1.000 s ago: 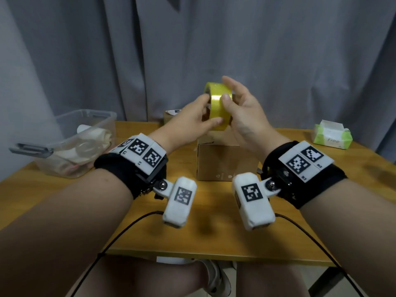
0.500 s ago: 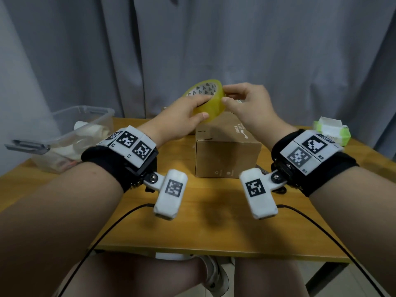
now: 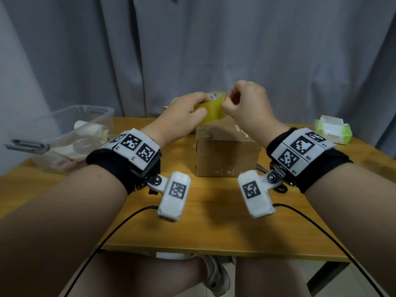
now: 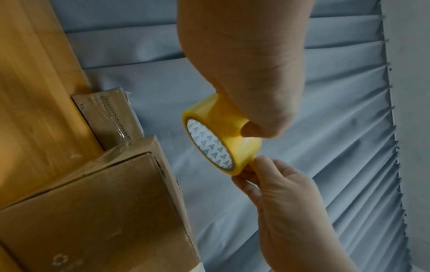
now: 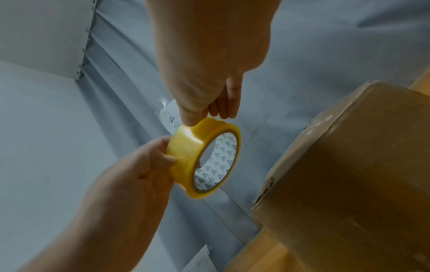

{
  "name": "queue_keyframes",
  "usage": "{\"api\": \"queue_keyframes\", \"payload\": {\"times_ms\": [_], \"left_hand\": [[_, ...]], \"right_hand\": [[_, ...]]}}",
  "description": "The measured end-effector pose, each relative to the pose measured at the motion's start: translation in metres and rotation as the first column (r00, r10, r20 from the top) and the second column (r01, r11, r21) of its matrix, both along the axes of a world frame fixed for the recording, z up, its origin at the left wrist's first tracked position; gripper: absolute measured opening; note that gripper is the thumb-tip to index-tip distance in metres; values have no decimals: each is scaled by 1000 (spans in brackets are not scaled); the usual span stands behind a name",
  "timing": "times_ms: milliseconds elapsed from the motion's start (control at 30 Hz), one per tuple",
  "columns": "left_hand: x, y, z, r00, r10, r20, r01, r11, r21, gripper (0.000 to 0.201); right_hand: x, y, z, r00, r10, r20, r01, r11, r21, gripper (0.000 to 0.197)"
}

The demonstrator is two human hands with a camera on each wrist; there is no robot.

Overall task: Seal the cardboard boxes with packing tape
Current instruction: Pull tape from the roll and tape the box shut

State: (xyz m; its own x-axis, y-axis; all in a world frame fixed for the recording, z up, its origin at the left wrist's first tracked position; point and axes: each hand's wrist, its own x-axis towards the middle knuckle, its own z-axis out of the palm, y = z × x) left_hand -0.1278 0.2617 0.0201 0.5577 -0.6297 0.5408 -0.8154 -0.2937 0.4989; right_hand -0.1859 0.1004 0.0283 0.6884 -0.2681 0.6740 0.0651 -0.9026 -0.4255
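Note:
A yellow packing tape roll (image 3: 213,111) with a white patterned core is held in the air above the back of a brown cardboard box (image 3: 227,156) on the table. My left hand (image 3: 200,107) grips the roll from the left, thumb on its outer face. My right hand (image 3: 225,106) is curled and pinches the roll's outer layer at its right edge. In the left wrist view the tape roll (image 4: 221,134) sits between my left hand (image 4: 244,128) above and my right hand (image 4: 251,171) below. In the right wrist view, thumb and fingers of my right hand (image 5: 200,119) nip the tape roll (image 5: 186,152).
A second, smaller box (image 4: 109,114) with clear tape on it stands behind the first one. A clear plastic bin (image 3: 64,136) holding pale items is at the table's left. A green tissue pack (image 3: 332,131) lies at the right. A grey curtain hangs behind the wooden table (image 3: 203,228).
The roll has tipped from edge-on to lying flatter and has come lower, close over the box. My right hand's fingers went from spread on the roll to curled and pinching its edge.

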Motion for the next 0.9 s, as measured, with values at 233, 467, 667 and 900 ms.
{"api": "queue_keyframes", "payload": {"times_ms": [233, 467, 667, 900], "left_hand": [[1, 2, 0, 952, 186, 242, -172, 982, -80, 34], [5, 3, -5, 916, 252, 312, -247, 967, -59, 29], [3, -4, -4, 893, 292, 342, -287, 956, -67, 35], [5, -1, -6, 877, 286, 386, -296, 955, -34, 35]], "right_hand": [[2, 16, -7, 989, 146, 4, -143, 960, 240, 12], [-4, 18, -19, 920, 364, 148, -367, 664, 651, 34], [7, 29, -24, 957, 181, 228, -290, 647, 705, 4], [15, 30, -22, 976, 216, 39, -196, 779, 595, 17]]}}
